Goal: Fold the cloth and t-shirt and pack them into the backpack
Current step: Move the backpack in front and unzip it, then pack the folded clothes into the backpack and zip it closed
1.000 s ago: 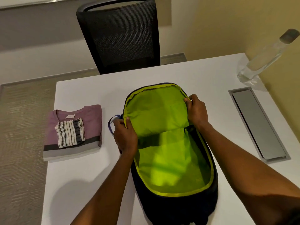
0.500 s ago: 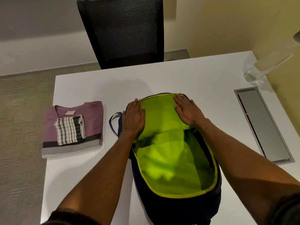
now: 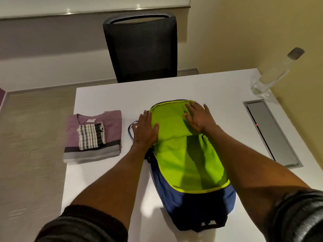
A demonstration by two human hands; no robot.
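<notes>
A blue backpack [image 3: 199,203] lies flat on the white table [image 3: 111,180], unzipped, its lime green lining exposed. My left hand [image 3: 144,131] presses flat on the left edge of the opened flap, fingers straight. My right hand [image 3: 199,117] lies flat on the flap's right side, fingers spread. To the left a folded purple t-shirt [image 3: 111,119] with a grey and black band rests on the table. A folded black-and-white checked cloth [image 3: 90,136] sits on top of it.
A black mesh office chair [image 3: 141,48] stands at the table's far edge. A clear glass bottle [image 3: 272,74] stands at the far right corner. A metal cable hatch [image 3: 271,131] is set into the table on the right.
Both hands let go of the flap's edges and now press flat on it. The flap has gone from raised to laid down on the table.
</notes>
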